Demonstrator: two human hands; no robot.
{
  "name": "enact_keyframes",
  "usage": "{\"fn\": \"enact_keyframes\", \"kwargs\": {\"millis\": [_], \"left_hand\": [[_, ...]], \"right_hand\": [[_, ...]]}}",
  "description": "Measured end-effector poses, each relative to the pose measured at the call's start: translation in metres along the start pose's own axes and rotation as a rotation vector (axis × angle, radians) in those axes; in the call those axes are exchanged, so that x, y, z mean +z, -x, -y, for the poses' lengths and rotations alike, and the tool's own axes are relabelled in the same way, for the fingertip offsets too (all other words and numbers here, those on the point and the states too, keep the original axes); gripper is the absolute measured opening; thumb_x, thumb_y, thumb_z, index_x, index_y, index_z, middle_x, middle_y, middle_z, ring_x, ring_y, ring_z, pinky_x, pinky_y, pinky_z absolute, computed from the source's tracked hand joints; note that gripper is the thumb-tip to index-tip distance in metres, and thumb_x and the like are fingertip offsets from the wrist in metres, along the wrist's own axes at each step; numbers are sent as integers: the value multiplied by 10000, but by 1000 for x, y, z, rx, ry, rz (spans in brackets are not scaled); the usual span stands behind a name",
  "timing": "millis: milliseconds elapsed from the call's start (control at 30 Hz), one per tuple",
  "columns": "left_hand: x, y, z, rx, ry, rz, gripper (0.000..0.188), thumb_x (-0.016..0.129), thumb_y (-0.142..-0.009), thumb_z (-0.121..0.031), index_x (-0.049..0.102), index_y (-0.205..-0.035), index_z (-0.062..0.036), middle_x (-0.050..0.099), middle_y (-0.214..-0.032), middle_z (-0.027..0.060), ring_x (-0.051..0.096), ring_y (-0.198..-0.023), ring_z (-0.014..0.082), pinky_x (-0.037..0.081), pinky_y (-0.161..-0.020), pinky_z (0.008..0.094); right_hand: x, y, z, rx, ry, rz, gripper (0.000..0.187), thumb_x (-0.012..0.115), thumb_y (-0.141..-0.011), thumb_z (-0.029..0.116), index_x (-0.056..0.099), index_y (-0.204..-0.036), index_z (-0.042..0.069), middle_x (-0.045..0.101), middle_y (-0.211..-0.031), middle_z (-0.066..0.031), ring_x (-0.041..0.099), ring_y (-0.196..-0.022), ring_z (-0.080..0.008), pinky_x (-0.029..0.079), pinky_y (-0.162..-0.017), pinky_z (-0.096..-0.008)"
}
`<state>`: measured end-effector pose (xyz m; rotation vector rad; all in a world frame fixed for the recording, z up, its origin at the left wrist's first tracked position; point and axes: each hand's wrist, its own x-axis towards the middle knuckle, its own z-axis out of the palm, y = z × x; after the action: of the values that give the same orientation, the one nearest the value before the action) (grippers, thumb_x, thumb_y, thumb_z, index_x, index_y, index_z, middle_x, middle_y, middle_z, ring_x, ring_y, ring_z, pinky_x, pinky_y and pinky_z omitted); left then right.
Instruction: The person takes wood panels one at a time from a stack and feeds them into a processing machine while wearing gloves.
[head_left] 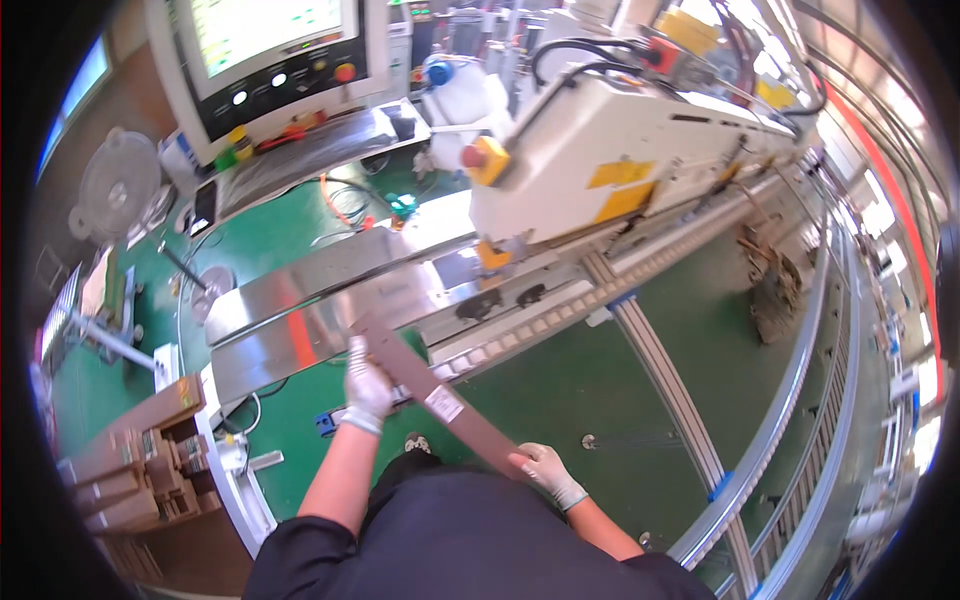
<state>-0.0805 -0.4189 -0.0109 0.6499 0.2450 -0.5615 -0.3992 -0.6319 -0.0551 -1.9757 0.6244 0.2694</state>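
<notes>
A long, flat brown board [415,375] with a white label [444,403] slants across the front of my body. Near its far left end, my left hand [368,388], in a white glove, grips the edge. My right hand [548,472], gloved too, holds the near right end with its fingers closed around it. The far end of the board overlaps the edge of a shiny metal machine bed [370,300]; whether it touches the bed I cannot tell. The board's underside is hidden.
A white machine housing [560,160] with a red stop button [473,156] stands beyond the bed. At upper left is a control panel [290,80]. Stacked brown boards [140,480] lie at lower left. Metal rails [780,440] curve along the right.
</notes>
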Motion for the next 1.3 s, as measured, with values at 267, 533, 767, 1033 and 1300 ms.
{"fn": "enact_keyframes", "kwargs": {"millis": [267,533,767,1033,1300], "left_hand": [[-39,-69,43,-198,-674,190,327,621,-1038,-276,670,-1207,0,722,-1082,86,684,-972,180,563,-856,340],[-34,-107,83,-35,-887,197,366,511,-1098,-312,665,-1036,15,696,-1014,203,659,-955,362,525,-856,441],[-22,-136,113,85,-1055,148,381,462,-1109,-265,686,-978,14,696,-970,243,656,-954,422,513,-864,484],[47,-148,126,-143,-804,77,403,541,-1100,-302,686,-951,43,697,-882,170,686,-779,269,567,-722,398],[98,-183,190,-101,-849,24,418,583,-1086,-292,643,-859,55,615,-725,59,489,-687,114,474,-673,352]], "right_hand": [[37,-36,25,-40,-173,-259,367,736,-995,313,726,-996,-54,725,-895,-79,620,-821,-121,515,-754,-308],[22,-55,67,16,0,-304,504,651,-1034,449,722,-1008,-50,712,-861,-141,661,-794,-238,516,-737,-363],[-11,-74,57,70,-70,-282,439,630,-1024,392,700,-983,-40,710,-917,-214,673,-854,-402,522,-779,-463],[-73,-93,30,42,-38,-252,384,635,-1026,339,688,-1007,-40,692,-962,-221,656,-899,-410,516,-813,-459],[-147,-114,-7,80,-108,-295,333,670,-1009,296,659,-1004,-37,683,-937,-201,658,-878,-362,519,-817,-433]]}}
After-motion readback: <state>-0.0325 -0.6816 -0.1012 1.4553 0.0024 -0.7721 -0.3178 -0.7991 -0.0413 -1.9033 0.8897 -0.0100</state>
